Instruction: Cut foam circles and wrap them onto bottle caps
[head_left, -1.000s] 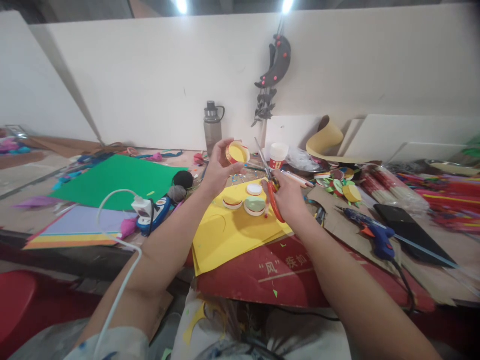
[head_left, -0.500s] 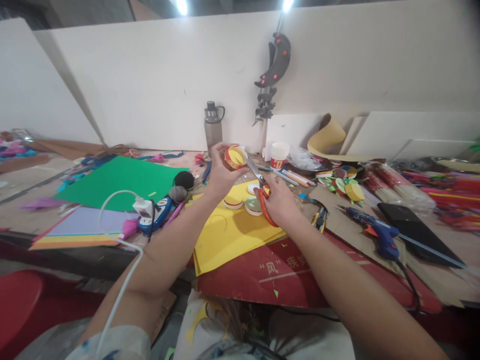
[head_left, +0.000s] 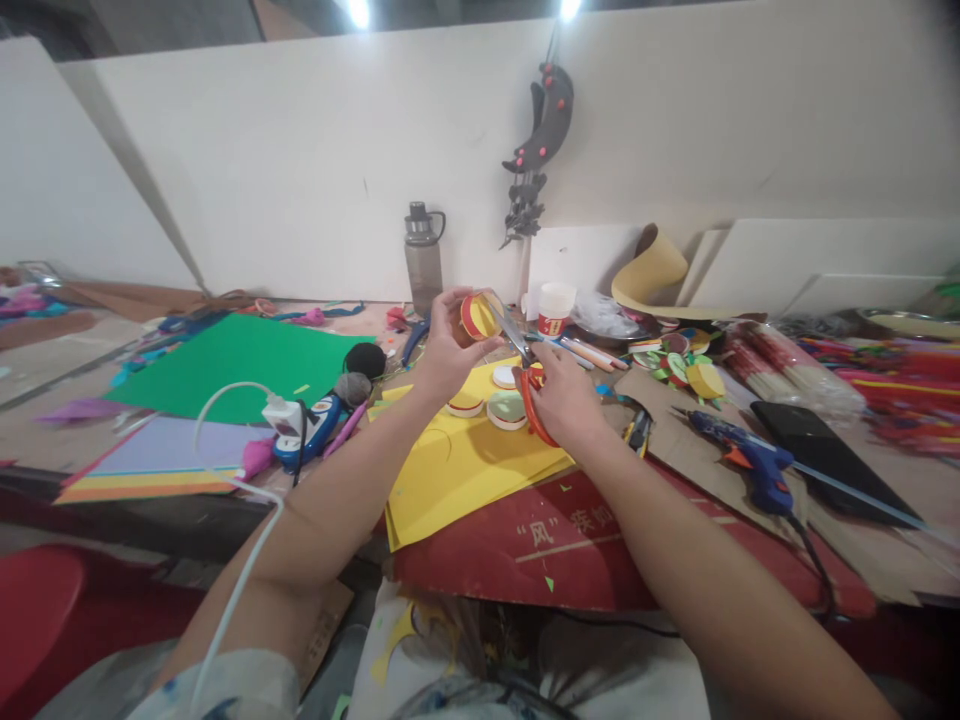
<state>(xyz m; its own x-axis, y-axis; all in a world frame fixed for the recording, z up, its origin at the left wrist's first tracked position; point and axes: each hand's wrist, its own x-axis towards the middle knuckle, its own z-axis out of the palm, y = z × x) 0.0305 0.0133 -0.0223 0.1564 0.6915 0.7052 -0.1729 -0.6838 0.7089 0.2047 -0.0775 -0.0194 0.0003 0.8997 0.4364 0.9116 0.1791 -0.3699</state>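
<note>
My left hand (head_left: 448, 345) grips a small round piece with a yellow face and a red rim (head_left: 478, 317), held up above the table and tilted. My right hand (head_left: 564, 393) is closed on the orange handles of a pair of scissors (head_left: 537, 425). The metal blades point up and left, at the right edge of the round piece; whether they are cutting it I cannot tell. Under the hands lie yellow sheets (head_left: 435, 490). On them rest a disc with a pale green top (head_left: 507, 409), a white-topped disc (head_left: 505, 376) and another disc (head_left: 465, 405), partly covered.
To the right lie a blue glue gun (head_left: 757, 470), a black phone (head_left: 829, 455) and several round pieces (head_left: 679, 368). A grey bottle (head_left: 424, 265) and a paper cup (head_left: 556, 308) stand behind. Green sheet (head_left: 225, 365) and a blue power strip (head_left: 319, 430) are left.
My left hand has turned the round piece, showing more of its red rim, and shifted slightly right. The scissors stay beside it. The whole view has drifted a little.
</note>
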